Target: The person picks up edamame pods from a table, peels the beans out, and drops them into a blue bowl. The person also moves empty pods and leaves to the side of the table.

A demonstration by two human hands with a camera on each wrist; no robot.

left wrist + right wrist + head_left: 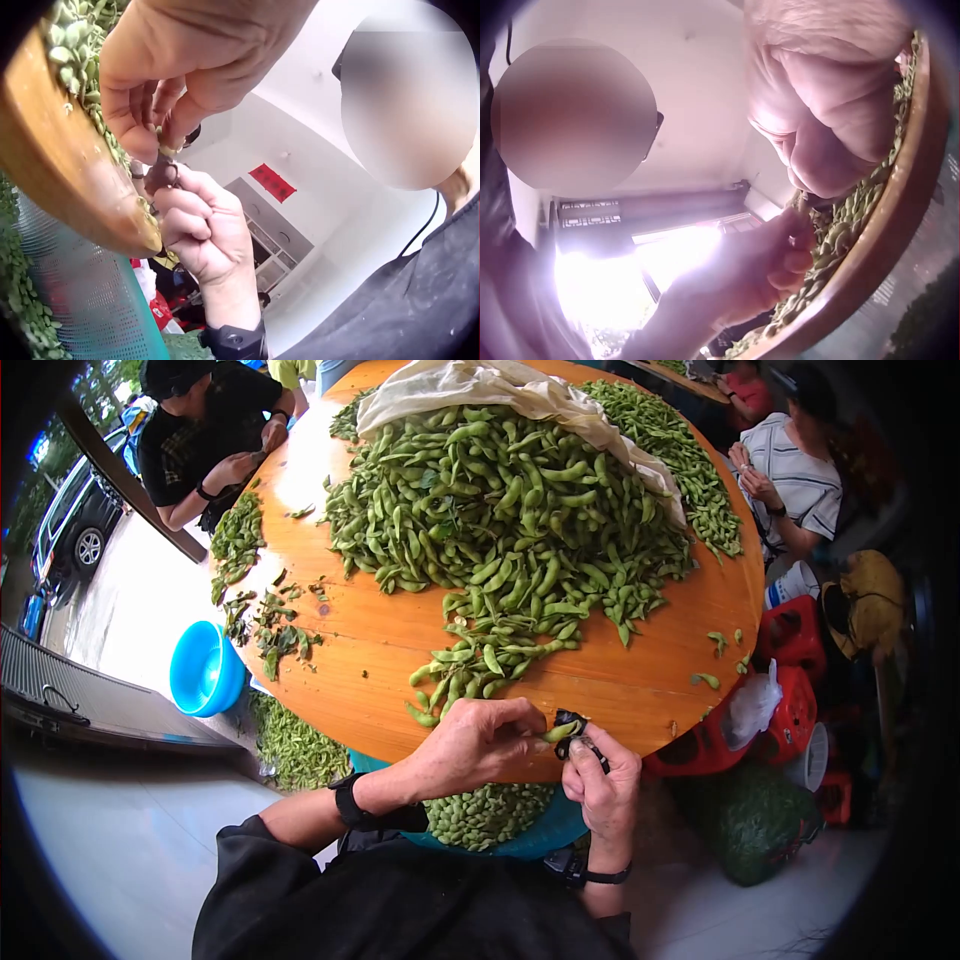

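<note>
My left hand [478, 742] pinches one end of a green soybean pod [562, 732] between thumb and fingertips, just above the table's near edge. Close against it, my right hand [603, 780] grips a small black tool [588, 753] with curled fingers, right at the pod's other end. Its exact kind I cannot tell. In the left wrist view both hands meet fingertip to fingertip, a dark loop showing between them. A tub of shelled beans [490, 817] sits below the hands. Beyond them a large heap of soybean pods [480, 510] covers the middle of the round wooden table [370, 695].
A pale cloth sack [500, 395] lies behind the heap. Loose leaves [285, 640] are scattered at left. A blue basin [205, 670] stands on the floor at left, red stools [790, 700] and a green bag [750, 825] at right. Two people sit across the table.
</note>
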